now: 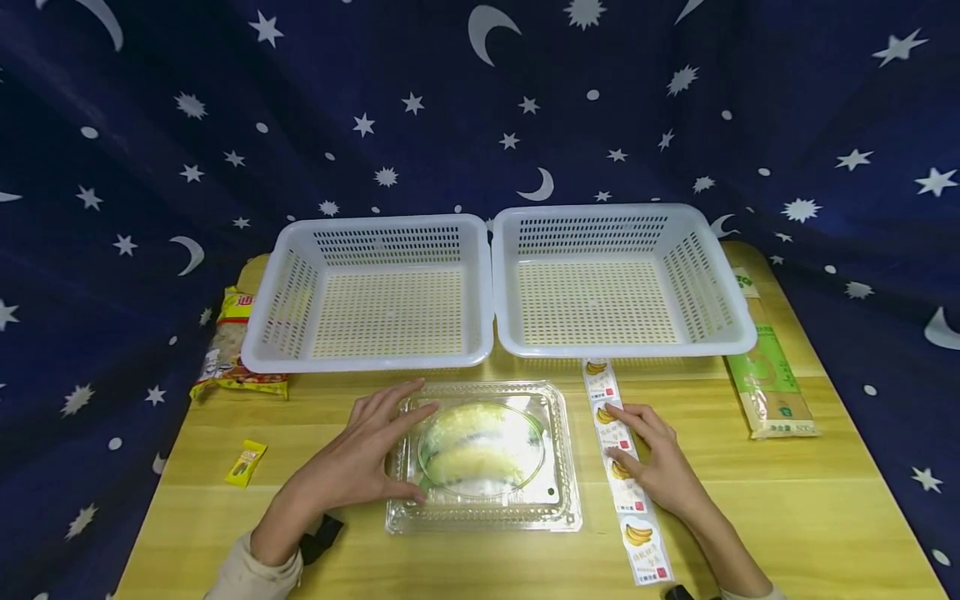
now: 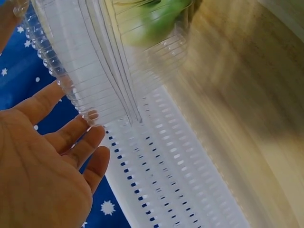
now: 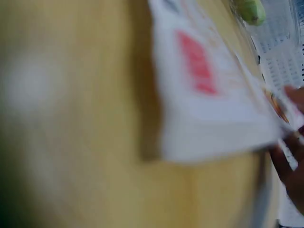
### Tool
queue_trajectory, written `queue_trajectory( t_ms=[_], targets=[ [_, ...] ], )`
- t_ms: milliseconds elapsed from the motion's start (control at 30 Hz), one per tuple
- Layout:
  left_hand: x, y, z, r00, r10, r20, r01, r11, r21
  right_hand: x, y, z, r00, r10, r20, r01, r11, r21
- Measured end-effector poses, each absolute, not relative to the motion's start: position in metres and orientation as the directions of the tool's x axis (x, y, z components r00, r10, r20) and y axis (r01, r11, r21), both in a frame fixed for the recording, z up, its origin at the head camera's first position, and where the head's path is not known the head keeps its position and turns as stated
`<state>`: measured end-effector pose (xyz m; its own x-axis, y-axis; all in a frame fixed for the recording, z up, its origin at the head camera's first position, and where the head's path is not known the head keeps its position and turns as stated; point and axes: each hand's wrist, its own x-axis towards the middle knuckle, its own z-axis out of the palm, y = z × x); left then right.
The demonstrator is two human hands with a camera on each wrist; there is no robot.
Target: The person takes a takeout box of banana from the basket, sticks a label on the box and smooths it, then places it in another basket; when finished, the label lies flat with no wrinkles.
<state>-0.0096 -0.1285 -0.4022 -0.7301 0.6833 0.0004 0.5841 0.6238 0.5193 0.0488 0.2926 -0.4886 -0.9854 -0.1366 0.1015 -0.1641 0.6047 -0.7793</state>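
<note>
My left hand [image 1: 348,458] spreads its thumb and fingers over the left side of a clear plastic clamshell box [image 1: 566,467]. In the left wrist view its fingertips [image 2: 97,135] touch the box's ribbed edge. Yellow fruit [image 1: 476,462] with green ends lies under the closed lid. To the right of the box, my right hand [image 1: 660,462] holds a white strip of stickers [image 1: 645,554] printed with bananas, its thumb and index finger reaching across the strip. The right wrist view shows the strip's near end [image 3: 209,118] raised, blurred.
Two white perforated baskets [image 1: 367,364] [image 1: 630,350] stand side by side behind the box. A yellow-and-red food bag [image 1: 225,350] lies at left, with a small yellow packet [image 1: 246,463] in front. A green-and-brown package [image 1: 768,375] lies at right on the wooden table [image 1: 795,517].
</note>
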Motion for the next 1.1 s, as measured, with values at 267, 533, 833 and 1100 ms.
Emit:
queue_trajectory(
  t_ms=[267,533,833,1100],
  targets=[
    [-0.011,-0.128,-0.394,-0.734,0.679,0.024,0.588,0.617,0.523,0.042,0.288,-0.458,-0.954,-0.276,0.121,-0.164,0.139,-0.977],
    [-0.009,-0.094,-0.366,-0.641,0.760,0.109,0.627,0.436,0.645,0.027,0.265,-0.420,-0.925,-0.331,0.185,-0.174,-0.062,-0.983],
    [-0.029,-0.041,-0.345,-0.565,0.825,0.018,0.531,0.347,0.773,0.010,0.228,-0.394,-0.872,-0.389,0.297,-0.246,-0.177,-0.953],
    [-0.037,-0.027,-0.349,-0.546,0.836,0.063,0.588,0.329,0.739,0.005,0.221,-0.394,-0.877,-0.382,0.291,-0.231,-0.194,-0.953]
  ],
)
